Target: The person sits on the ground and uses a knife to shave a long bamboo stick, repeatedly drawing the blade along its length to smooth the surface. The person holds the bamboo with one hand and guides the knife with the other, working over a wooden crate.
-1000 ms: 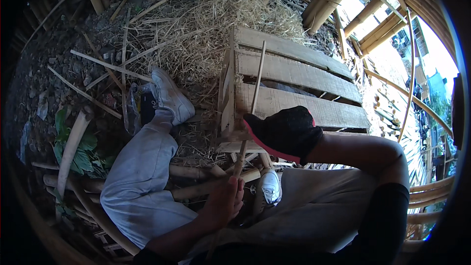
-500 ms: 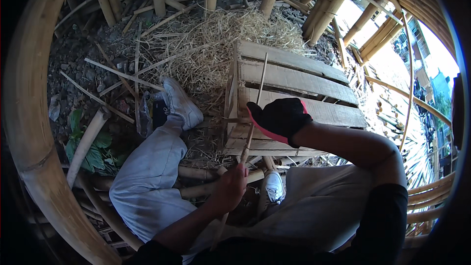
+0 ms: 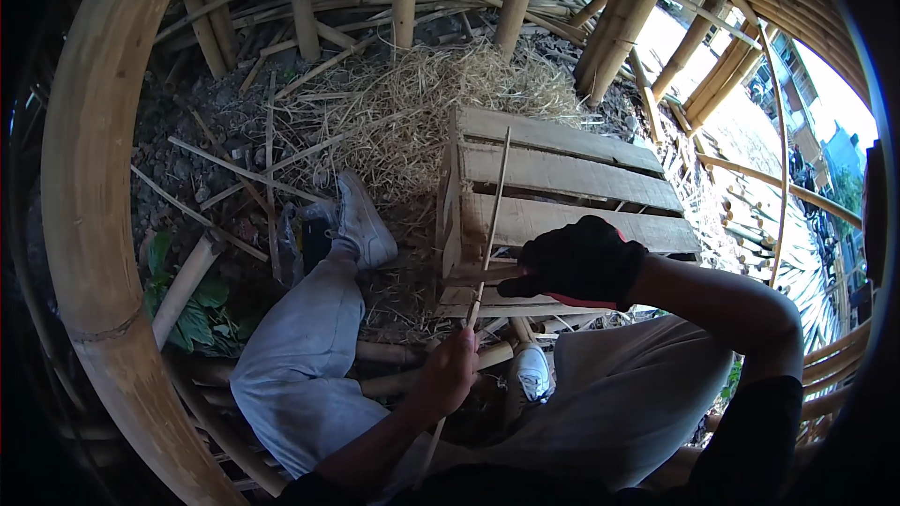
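Note:
My bare left hand (image 3: 448,371) is closed around a long thin bamboo strip (image 3: 494,206), which slants from between my legs up over the wooden slatted crate (image 3: 572,171). A black glove with a red underside covers my right hand (image 3: 583,260), whose fingers are closed. From this fist a short flat brown tool (image 3: 499,274), like a blade, reaches left across the strip, just above my left hand. Its exact kind is hard to make out. The near part of the crate lies partly hidden behind my right hand.
Dry straw (image 3: 422,112) covers the ground beyond the crate. A thick bamboo pole (image 3: 98,225) curves down the left side, near a green leafy plant (image 3: 192,319). Bamboo posts (image 3: 405,5) stand at the back, and bamboo poles (image 3: 389,353) lie below the crate.
My right hand has moved right and a little nearer along the strip, turning so more of the glove's back shows. My left hand keeps its hold. The whole view has shifted slightly.

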Tool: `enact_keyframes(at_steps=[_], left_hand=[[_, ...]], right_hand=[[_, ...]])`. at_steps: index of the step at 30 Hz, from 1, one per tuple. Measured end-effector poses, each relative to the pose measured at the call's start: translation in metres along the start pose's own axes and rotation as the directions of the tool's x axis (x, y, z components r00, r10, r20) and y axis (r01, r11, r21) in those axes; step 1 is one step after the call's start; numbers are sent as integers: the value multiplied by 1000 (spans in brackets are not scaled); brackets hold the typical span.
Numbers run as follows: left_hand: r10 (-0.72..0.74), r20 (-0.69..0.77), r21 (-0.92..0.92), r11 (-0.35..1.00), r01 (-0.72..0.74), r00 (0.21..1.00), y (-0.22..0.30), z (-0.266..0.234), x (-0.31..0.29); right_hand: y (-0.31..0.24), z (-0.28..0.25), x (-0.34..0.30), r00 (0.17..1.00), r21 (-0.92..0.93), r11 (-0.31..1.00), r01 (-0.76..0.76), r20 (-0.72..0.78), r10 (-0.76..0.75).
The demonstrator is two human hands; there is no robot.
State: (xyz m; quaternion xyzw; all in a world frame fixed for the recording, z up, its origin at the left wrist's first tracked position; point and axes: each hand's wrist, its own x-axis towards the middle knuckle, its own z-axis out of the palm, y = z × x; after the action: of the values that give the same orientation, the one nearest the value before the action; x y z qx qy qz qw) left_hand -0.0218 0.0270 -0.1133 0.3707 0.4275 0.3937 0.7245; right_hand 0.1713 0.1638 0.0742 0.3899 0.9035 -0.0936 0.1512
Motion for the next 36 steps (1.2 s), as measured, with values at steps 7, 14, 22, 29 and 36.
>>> enact_keyframes(at_steps=[7, 14, 22, 29, 36], left_hand=[[-268, 49, -218, 937, 273, 962, 31, 9, -11], [-332, 88, -221, 913, 344, 939, 31, 12, -5], [-308, 97, -195, 926, 322, 946, 34, 14, -1], [-310, 48, -175, 933, 313, 950, 37, 16, -3], [-134, 14, 4, 991, 134, 991, -2, 6, 1]], right_hand=[[32, 33, 0, 935, 28, 970, 242, -273, -225], [65, 48, -9, 922, -34, 977, 212, -326, -211], [56, 46, -4, 984, 6, 1000, -3, -178, 4], [17, 51, 22, 980, -55, 998, 13, -199, -24], [8, 56, 30, 990, -47, 992, -121, -72, 118]])
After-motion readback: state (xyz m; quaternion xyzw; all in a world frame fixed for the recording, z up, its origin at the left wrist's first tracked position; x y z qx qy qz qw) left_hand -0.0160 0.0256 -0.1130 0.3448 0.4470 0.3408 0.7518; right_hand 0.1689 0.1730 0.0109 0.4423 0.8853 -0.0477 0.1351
